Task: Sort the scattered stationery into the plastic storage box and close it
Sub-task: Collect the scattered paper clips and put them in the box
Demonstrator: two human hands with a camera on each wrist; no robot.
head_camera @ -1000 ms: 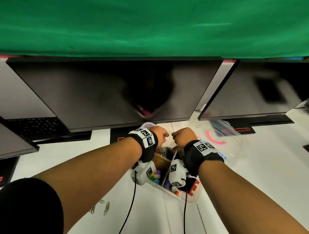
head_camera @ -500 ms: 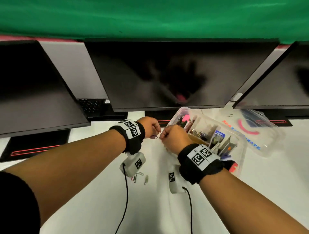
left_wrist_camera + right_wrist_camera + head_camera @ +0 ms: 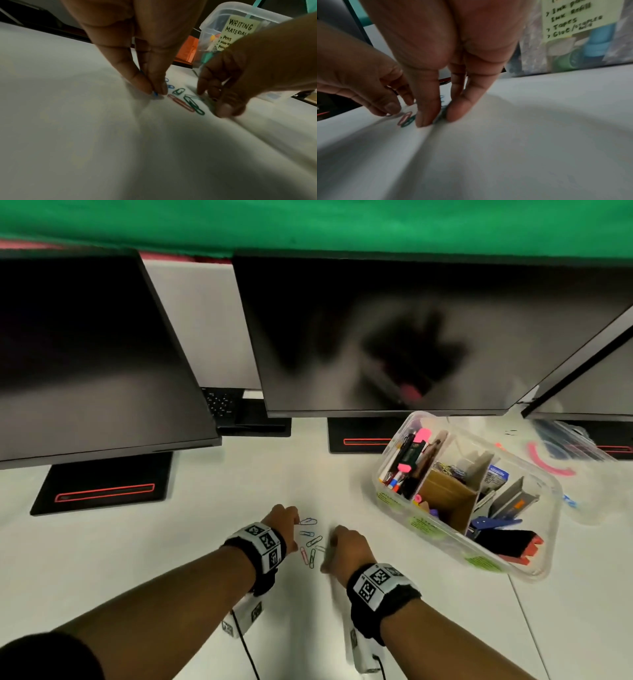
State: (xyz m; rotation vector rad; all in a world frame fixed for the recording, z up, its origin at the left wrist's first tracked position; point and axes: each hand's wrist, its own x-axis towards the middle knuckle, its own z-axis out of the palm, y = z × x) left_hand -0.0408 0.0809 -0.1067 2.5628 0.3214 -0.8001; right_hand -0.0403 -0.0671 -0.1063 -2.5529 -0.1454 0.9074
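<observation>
1. Both forearms are seen reaching up from the bottom edge of the head view, and both hands are set down on the white table [image 3: 205,542] just below the middle of the frame.
2. The left hand [image 3: 279,522] is angled downward, with thumb and forefinger [image 3: 150,81] brought together in a narrow pinch on a blue paper clip [image 3: 155,93] at the table surface.
3. The right hand [image 3: 346,549] is likewise pointed down; its thumb and fingers [image 3: 428,108] are drawn close together, tips on the table, around a dark clip that is blurred in the right wrist view.
4. The loose paper clips [image 3: 310,542] are scattered between the two hands, among them a red clip [image 3: 181,103] and a green clip [image 3: 193,105] lying side by side.
5. The plastic storage box [image 3: 387,498] is seen at centre right of the head view, uncovered, partitioned and filled with stationery, well apart from the hands.
6. Its lid [image 3: 561,470] is seen lying beyond it toward the right edge.
7. Dark monitors [image 3: 411,337] fill the upper frame.
</observation>
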